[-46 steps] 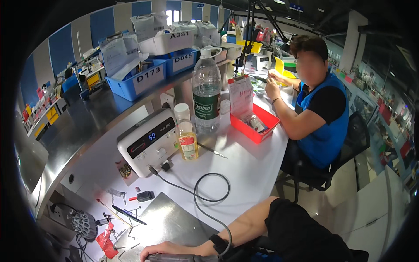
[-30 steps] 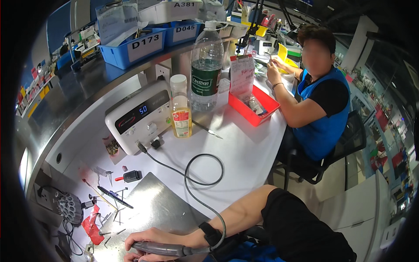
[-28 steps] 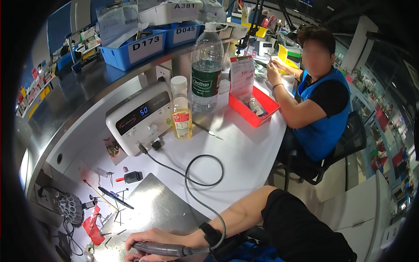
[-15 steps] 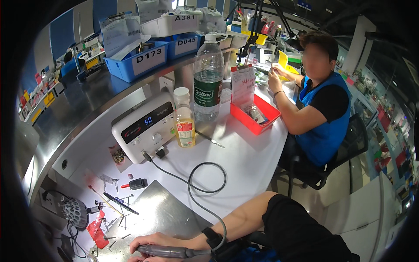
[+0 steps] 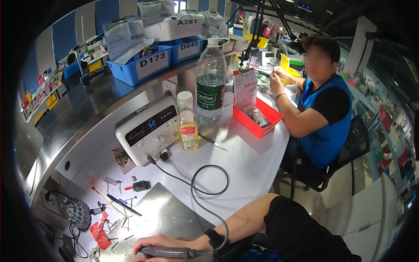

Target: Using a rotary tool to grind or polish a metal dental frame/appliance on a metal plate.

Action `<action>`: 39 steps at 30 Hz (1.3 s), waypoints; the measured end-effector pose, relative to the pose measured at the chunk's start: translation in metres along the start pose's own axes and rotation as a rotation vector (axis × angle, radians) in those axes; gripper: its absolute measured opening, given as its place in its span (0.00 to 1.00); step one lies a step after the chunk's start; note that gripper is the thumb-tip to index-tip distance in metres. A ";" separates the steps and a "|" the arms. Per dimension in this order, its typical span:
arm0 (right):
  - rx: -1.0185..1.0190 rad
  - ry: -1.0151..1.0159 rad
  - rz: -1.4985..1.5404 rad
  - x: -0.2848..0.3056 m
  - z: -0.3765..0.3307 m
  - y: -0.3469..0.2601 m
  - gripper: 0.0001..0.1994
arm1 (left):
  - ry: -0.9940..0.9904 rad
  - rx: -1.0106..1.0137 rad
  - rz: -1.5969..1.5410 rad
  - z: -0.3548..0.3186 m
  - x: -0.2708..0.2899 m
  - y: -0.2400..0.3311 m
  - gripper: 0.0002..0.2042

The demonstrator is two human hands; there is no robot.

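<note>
My right hand (image 5: 159, 245) lies low on the metal plate (image 5: 168, 216), fingers clamped around a dark handpiece (image 5: 168, 252) lying flat. Its cable (image 5: 205, 192) loops across the worktop (image 5: 248, 161) to the white control box (image 5: 148, 129). My left hand is out of sight.

At the bottom edge of the frame the right hand (image 5: 159, 245) and its dark handpiece (image 5: 168, 252) are partly cut off; its tip and the fingers' lower parts lie out of view. The left hand is not visible. Small tools (image 5: 115, 205) at lower left are too small to identify.
</note>
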State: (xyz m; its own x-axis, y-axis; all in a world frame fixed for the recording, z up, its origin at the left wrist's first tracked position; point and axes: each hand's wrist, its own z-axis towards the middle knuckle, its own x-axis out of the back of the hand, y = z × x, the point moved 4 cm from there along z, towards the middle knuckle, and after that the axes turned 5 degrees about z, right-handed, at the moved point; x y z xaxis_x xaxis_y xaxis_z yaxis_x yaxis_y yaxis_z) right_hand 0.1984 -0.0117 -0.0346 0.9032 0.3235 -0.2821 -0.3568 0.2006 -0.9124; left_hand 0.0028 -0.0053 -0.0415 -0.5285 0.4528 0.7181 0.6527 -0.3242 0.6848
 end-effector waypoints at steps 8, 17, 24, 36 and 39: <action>-0.028 0.015 0.039 0.001 0.000 -0.003 0.17 | -0.008 -0.021 -0.028 0.004 -0.004 -0.013 0.32; -0.029 0.004 0.011 -0.001 0.001 -0.002 0.17 | -0.007 0.004 -0.013 0.001 -0.005 -0.018 0.33; -0.080 -0.020 0.013 -0.001 0.001 -0.006 0.15 | 0.010 -0.028 -0.033 0.003 -0.004 -0.012 0.31; -0.150 -0.001 0.114 -0.002 0.002 -0.004 0.19 | 0.058 -0.110 -0.113 0.002 -0.004 -0.005 0.23; -0.249 -0.003 0.108 -0.003 0.002 -0.008 0.20 | 0.011 -0.053 -0.213 0.000 -0.012 -0.020 0.23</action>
State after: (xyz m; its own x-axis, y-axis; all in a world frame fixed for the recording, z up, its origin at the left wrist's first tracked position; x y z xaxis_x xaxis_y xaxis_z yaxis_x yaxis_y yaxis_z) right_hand 0.1978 -0.0127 -0.0259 0.8624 0.3332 -0.3812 -0.3810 -0.0689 -0.9220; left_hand -0.0037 -0.0040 -0.0633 -0.6578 0.5067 0.5573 0.4962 -0.2652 0.8267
